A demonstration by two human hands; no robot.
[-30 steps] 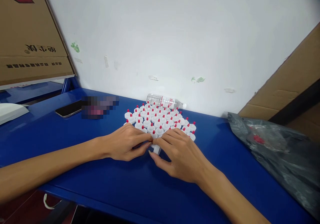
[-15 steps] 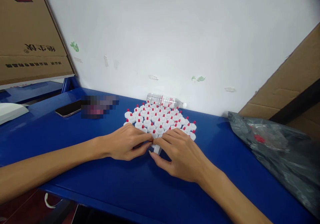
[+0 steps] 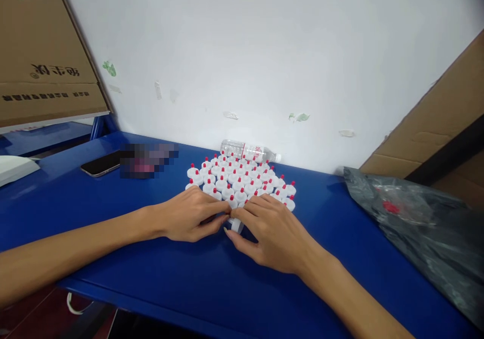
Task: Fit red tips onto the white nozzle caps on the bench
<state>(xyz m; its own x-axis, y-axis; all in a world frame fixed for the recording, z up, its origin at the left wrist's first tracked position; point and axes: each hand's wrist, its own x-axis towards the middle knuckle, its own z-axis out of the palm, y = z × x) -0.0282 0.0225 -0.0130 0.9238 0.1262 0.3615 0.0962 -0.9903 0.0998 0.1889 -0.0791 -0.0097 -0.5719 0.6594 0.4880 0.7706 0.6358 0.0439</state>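
On the blue table, several white round caps with red pointed tips stand upright in a close cluster. At its front edge, my right hand has its fingers and thumb closed around a small white piece, mostly hidden by the fingers. My left hand comes in from the left, its thumb and forefinger pinched at the left side of that same piece. The fingertips of both hands nearly meet there. Whether the piece carries a red tip cannot be seen.
Behind the caps a clear plastic bottle lies against the wall. A phone lies at left beside a blurred patch. To the right is a dark plastic bag. Cardboard stands at both sides, including a printed carton.
The view has shifted very slightly. Both hands keep the same pose on the white piece, and the caps stay in place.
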